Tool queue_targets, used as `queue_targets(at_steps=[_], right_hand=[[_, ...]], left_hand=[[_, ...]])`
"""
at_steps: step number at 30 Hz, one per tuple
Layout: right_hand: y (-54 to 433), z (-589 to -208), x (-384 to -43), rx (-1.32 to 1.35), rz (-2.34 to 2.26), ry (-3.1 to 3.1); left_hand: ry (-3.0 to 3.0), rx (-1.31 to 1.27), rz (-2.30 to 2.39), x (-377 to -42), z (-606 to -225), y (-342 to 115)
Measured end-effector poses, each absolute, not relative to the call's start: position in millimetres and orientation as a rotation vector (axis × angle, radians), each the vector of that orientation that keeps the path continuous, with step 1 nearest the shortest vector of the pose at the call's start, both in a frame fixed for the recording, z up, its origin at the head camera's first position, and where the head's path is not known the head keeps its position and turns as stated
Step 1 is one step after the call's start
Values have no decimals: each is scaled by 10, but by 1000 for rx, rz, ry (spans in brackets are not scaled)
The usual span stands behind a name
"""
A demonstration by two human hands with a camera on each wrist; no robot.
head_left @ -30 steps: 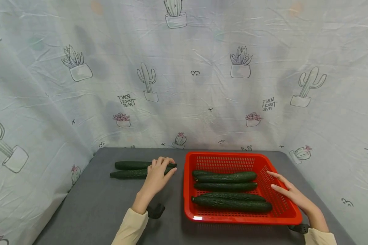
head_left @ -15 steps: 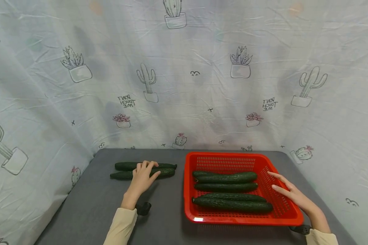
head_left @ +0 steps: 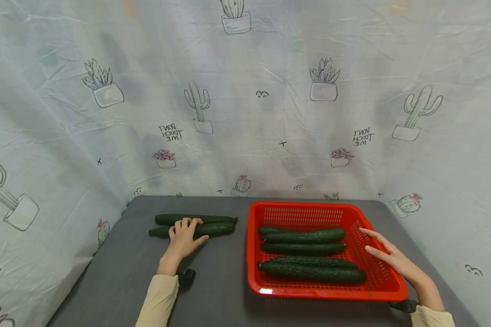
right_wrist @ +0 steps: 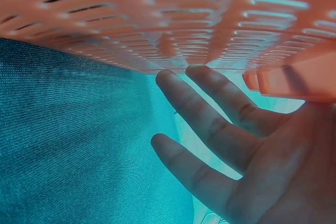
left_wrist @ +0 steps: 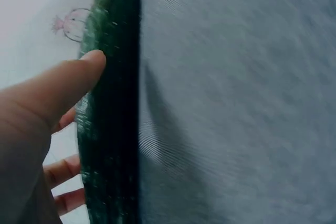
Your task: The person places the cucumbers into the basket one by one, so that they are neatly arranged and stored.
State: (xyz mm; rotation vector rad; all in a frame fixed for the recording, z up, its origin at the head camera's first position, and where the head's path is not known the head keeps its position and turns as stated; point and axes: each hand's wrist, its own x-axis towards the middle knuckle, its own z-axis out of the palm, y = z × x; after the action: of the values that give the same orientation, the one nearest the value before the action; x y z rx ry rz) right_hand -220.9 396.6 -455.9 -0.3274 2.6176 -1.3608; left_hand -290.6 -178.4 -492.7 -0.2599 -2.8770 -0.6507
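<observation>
Left of frame centre, the left hand (head_left: 182,236) curls loosely spread fingers over the near cucumber (head_left: 212,229): judged firm, bumpy-skinned, moderately heavy, best gripped mid-length.

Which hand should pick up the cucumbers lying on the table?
Probably the left hand: its fingers already lie over the near cucumber outside the red basket. The right hand rests at the basket's far side.
</observation>
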Motion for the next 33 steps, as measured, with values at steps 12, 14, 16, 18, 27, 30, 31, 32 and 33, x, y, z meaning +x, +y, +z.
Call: queue_targets(at_steps=[12, 14, 16, 18, 27, 30, 31, 32, 33], right_hand=[[3964, -4529, -2200, -383, -1344, 2652], [3958, -4529, -2196, -383, -1345, 2655], [3953, -4530, -2193, -386, -1346, 2657], [3950, -4531, -2193, -388, -1347, 2661], [3970, -4557, -2202, -366, -1327, 2683], [3975, -4571, -2208, -358, -1334, 2683], [3975, -4574, -2209, -360, -1334, 2683], [3975, -4576, -2211, -362, -1332, 2683], [3973, -4577, -2212, -361, -1333, 2682]], left_hand=[[-2944, -224, -631, -2933, -5007, -1782], [-2953, -220, -631, -2937, -5011, -1778], [-2957, -220, -623, -2943, -5016, -1780], [-2954, -223, -608, -2945, -5011, -1779], [-2958, -181, -551, -2931, -4998, -1721], [-2952, -183, -534, -2913, -5003, -1719], [-2951, -186, -522, -2908, -5005, -1721], [-2951, -191, -508, -2907, -5008, -1725], [-2951, -199, -502, -2905, -5009, -1730]])
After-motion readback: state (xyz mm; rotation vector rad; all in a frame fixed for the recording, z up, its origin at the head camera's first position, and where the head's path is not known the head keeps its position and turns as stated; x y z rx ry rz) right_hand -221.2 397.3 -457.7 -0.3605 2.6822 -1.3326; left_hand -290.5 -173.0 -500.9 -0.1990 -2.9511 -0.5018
